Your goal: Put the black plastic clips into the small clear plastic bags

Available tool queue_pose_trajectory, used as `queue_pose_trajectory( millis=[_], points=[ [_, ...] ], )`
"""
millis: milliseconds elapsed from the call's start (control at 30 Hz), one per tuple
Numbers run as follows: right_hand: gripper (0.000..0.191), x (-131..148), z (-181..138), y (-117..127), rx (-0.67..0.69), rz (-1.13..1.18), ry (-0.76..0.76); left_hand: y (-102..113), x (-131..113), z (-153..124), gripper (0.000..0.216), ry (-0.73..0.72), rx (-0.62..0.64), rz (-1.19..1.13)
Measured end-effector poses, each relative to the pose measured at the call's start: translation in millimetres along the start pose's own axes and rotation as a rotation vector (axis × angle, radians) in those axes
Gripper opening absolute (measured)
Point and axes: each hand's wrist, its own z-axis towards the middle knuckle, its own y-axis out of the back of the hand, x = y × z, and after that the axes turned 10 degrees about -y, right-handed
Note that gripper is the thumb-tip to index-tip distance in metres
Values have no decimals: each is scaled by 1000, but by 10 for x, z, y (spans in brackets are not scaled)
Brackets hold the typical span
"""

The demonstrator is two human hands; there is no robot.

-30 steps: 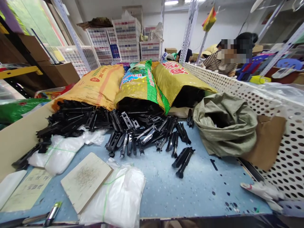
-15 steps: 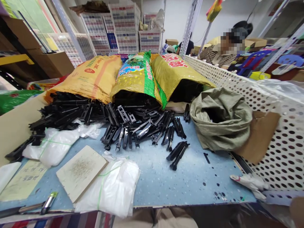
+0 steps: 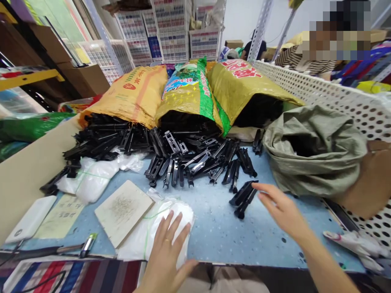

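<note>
A heap of black plastic clips (image 3: 171, 154) spills from three woven sacks (image 3: 189, 91) onto the blue table (image 3: 220, 232). My left hand (image 3: 166, 252) lies flat and open on a bundle of white plastic bags (image 3: 159, 232) at the near edge. My right hand (image 3: 279, 207) is open, fingers stretched toward a small separate bunch of black clips (image 3: 244, 197), with the fingertips almost at it. Neither hand holds anything.
An olive cloth sack (image 3: 314, 150) stands open at the right beside a perforated white divider (image 3: 336, 101). A square board (image 3: 124, 211), a paper sheet (image 3: 59, 217), a white slab (image 3: 30, 219), a lighter (image 3: 87, 246) and a white glove (image 3: 354, 244) lie near. Another person sits beyond the divider.
Both my hands have come into view. The left has settled on the white bags and the right has reached toward the small bunch of clips. The camera has shifted left and closer.
</note>
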Motion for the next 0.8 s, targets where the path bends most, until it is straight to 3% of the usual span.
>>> queue_pose_trajectory(
  millis=[67,133,233,367,500,633,800],
  points=[
    [33,-196,-29,-292,41,-74,21,-154,211,177,59,21,-1,20],
    [35,-195,-175,-539,50,-103,52,-221,456,270,50,118,-21,76],
    [39,172,-452,-884,259,-56,142,-215,836,298,44,293,7,178],
    [54,777,-617,-1413,669,-52,355,-238,1152,294,43,313,114,232],
    [48,1006,-410,-1842,684,-105,327,-303,1316,352,40,351,109,243],
    [43,1023,-250,-1893,646,-96,299,-303,1464,412,44,390,105,249],
    [53,913,-552,-1687,692,-101,371,-292,1367,302,44,344,111,229]
  ],
)
